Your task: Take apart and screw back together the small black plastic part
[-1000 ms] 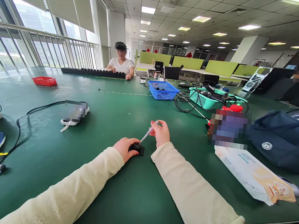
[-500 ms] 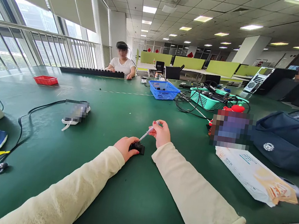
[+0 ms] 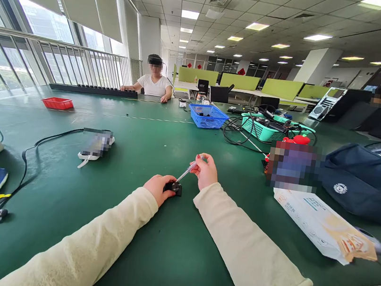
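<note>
On the green table [image 3: 176,236], my left hand [image 3: 159,189] grips a small black part [image 3: 177,189] between thumb and fingers. My right hand [image 3: 206,170] is closed round the handle of a thin, clear-handled screwdriver [image 3: 186,171]. The tool slants down to the left, and its tip meets the top of the black part. Fine detail of the part is too small to tell.
A blue basket [image 3: 207,117] and a green basket [image 3: 263,130] with cables stand ahead. Left are a red tray [image 3: 57,103] and a pouch-like item [image 3: 97,146]. Right lie a white package [image 3: 322,222] and a dark bag [image 3: 367,181]. A person [image 3: 154,82] sits opposite.
The black part and my left hand have shifted very slightly left. Across the table, the long black strip has slid left along with the person's hand.
</note>
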`<state>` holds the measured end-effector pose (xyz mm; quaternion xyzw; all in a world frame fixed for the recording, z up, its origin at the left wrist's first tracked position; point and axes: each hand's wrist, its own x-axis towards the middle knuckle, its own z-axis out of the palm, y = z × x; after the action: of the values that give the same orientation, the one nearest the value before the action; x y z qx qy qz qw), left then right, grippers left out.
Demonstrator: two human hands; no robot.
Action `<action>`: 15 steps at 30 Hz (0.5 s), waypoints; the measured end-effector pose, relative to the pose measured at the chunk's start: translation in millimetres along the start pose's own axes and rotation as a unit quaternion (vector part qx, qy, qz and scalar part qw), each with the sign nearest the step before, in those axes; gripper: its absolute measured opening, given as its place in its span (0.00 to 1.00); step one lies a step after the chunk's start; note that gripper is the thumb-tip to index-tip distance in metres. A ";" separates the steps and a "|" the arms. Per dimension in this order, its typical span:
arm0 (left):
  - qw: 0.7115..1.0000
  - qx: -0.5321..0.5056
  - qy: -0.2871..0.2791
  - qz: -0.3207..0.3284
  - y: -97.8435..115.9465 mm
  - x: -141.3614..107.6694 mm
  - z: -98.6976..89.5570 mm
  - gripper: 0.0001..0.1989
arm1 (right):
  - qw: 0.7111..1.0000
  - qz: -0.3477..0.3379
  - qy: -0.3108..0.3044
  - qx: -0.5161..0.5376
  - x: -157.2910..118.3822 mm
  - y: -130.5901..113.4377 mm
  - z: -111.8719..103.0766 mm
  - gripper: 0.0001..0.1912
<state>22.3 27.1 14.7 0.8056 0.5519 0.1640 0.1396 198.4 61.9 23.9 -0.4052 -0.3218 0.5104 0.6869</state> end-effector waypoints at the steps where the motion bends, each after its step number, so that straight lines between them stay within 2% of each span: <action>1: 1.000 0.003 0.000 -0.003 0.3 -0.1 -1.2 0.19 | 1.000 0.001 -0.003 -0.003 -0.2 -0.1 0.0 0.21; 10: 0.999 0.024 0.023 -0.039 0.5 -1.5 -8.4 0.19 | 0.996 -0.022 -0.052 -0.063 -4.4 -0.3 2.4 0.20; 15: 0.999 0.030 0.021 -0.028 -0.6 -4.0 -9.2 0.22 | 0.996 -0.073 -0.018 -0.048 -3.3 -0.3 3.4 0.20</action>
<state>16.6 24.1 22.3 0.7902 0.5814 0.1602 0.1085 194.8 59.5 25.6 -0.4041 -0.3870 0.4496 0.6963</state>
